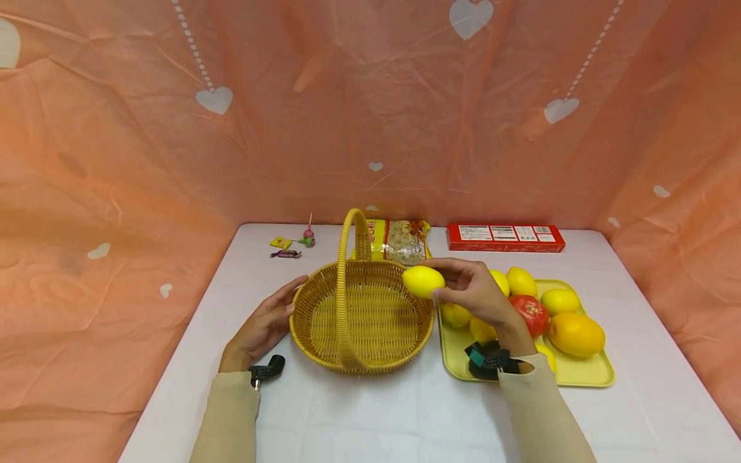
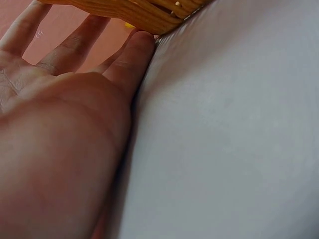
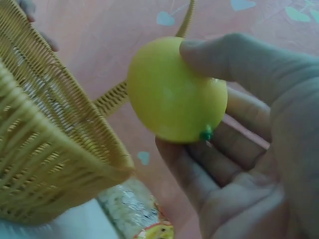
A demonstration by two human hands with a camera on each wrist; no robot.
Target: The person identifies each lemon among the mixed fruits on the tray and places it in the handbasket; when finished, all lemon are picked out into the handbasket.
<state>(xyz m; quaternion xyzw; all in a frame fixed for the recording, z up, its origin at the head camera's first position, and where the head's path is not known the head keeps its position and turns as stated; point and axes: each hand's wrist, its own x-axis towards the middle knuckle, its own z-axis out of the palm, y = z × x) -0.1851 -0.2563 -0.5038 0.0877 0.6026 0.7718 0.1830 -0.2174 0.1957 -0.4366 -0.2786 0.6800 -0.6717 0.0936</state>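
Observation:
My right hand [image 1: 471,292] grips a yellow lemon [image 1: 423,281] over the right rim of a woven wicker basket [image 1: 324,347] with a tall handle. In the right wrist view the lemon [image 3: 174,92] sits between thumb and fingers, beside the basket wall [image 3: 45,149]. My left hand [image 1: 265,325] lies flat on the white table, straight fingers touching the basket's left side; the left wrist view shows those fingers [image 2: 132,55] against the basket base [image 2: 144,12]. The basket looks empty inside.
A yellow tray [image 1: 585,376] at right holds several lemons, a red tomato [image 1: 529,313] and an orange fruit [image 1: 576,334]. Behind the basket lie a snack bag [image 1: 399,240], a red box [image 1: 505,237] and small candies [image 1: 292,246]. Pink cloth walls surround the table.

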